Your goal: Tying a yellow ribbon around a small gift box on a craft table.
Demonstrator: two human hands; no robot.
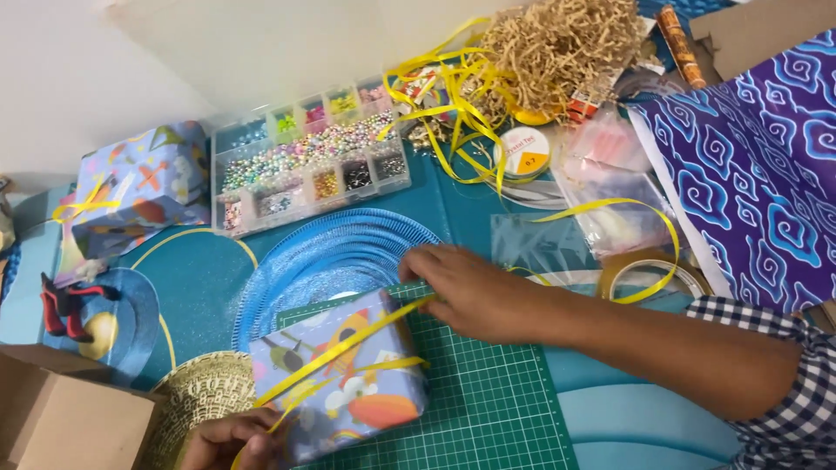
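Observation:
A small box wrapped in blue cartoon-print paper (348, 370) lies on a green cutting mat (488, 392). A yellow ribbon (335, 352) runs diagonally across its top. My right hand (470, 292) rests at the box's upper right corner, fingers pressing the ribbon there. My left hand (231, 439) is at the bottom edge by the box's lower left corner, fingers closed on the ribbon's other end. The left hand is partly cut off by the frame.
A second wrapped box (139, 187) tied with yellow ribbon sits at left. A clear bead organiser (309, 161) is behind, with loose yellow ribbon (453, 96), brown paper shred (562, 43), a tape roll (649, 274), purple patterned paper (758, 165), a cardboard box (61, 418) and red-handled scissors (65, 305).

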